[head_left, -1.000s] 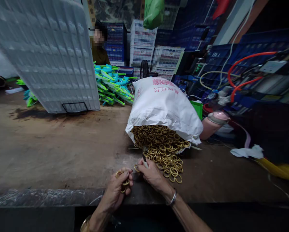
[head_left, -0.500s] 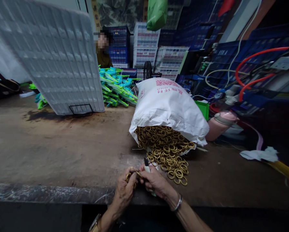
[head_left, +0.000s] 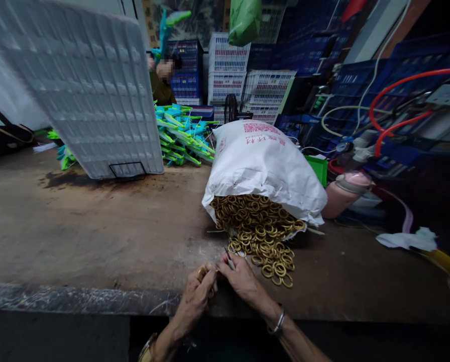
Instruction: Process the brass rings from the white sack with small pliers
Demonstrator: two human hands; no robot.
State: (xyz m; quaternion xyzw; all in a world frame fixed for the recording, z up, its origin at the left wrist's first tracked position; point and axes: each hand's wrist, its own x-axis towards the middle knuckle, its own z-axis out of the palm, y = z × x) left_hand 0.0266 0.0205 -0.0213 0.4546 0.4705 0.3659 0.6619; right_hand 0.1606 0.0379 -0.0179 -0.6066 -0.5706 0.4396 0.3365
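My left hand [head_left: 195, 291] is closed around some brass-coloured rings [head_left: 201, 273], its thumb and fingers pinching them near the table's front edge. In my right hand [head_left: 243, 284] is a small knife [head_left: 230, 260] with a dark blade and a pale handle, its tip pointing up and away. The two hands nearly touch, and a bit of ring seems to show between their fingertips. Just beyond them, a heap of loose rings [head_left: 272, 254] spills from the mouth of a white woven sack [head_left: 262, 168] lying on its side.
A grey ribbed panel [head_left: 97, 100] stands on the wooden table [head_left: 115, 226] at left, with green and blue plastic pieces [head_left: 183, 133] behind it. A pink bottle [head_left: 345, 193] stands right of the sack. A co-worker [head_left: 162, 83] is at the back, before stacked crates [head_left: 228, 65].
My fingertips have drawn slightly apart, and the knife has turned so its blade looks thinner. At the back, a green and blue piece has been raised beside the co-worker.
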